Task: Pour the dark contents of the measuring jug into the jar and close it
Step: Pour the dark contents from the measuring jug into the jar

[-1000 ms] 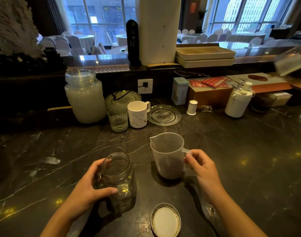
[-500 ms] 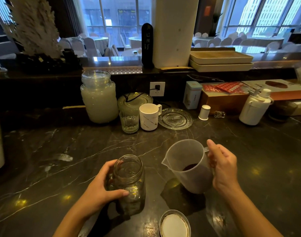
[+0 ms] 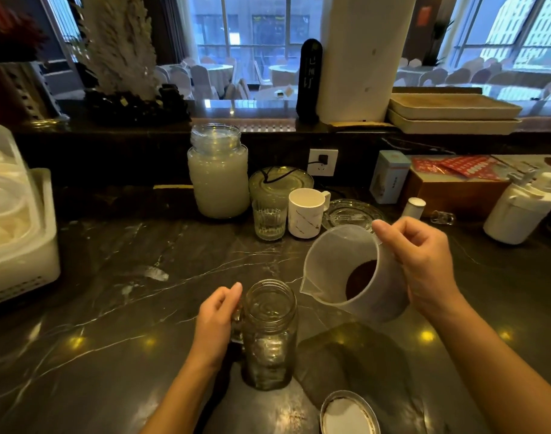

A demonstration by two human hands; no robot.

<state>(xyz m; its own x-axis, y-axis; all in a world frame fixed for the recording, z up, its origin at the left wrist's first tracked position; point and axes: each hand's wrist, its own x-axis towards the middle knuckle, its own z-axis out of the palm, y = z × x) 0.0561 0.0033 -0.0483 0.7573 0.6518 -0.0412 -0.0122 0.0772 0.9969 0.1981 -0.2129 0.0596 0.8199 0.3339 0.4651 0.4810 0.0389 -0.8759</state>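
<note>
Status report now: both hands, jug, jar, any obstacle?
Left hand steadies open jar. Right hand holds measuring jug, lifted, tilted toward jar; dark contents inside. Lid on counter. No obstacle.

The jar (image 3: 269,333) stands on the desk (image 3: 111,308) near its front edge, with the lid (image 3: 349,413) lying to its right, at the front edge. The measuring jug (image 3: 352,274) hangs above the desk, right of the jar and behind the lid, its spout tipped toward the jar. The left hand (image 3: 216,321) is at the jar's left side; the right hand (image 3: 421,264) is at the jug's right. Behind them, toward the desk's back edge, a glass (image 3: 267,222) stands left of a mug (image 3: 305,213), with a large jar (image 3: 219,173) further left.
</note>
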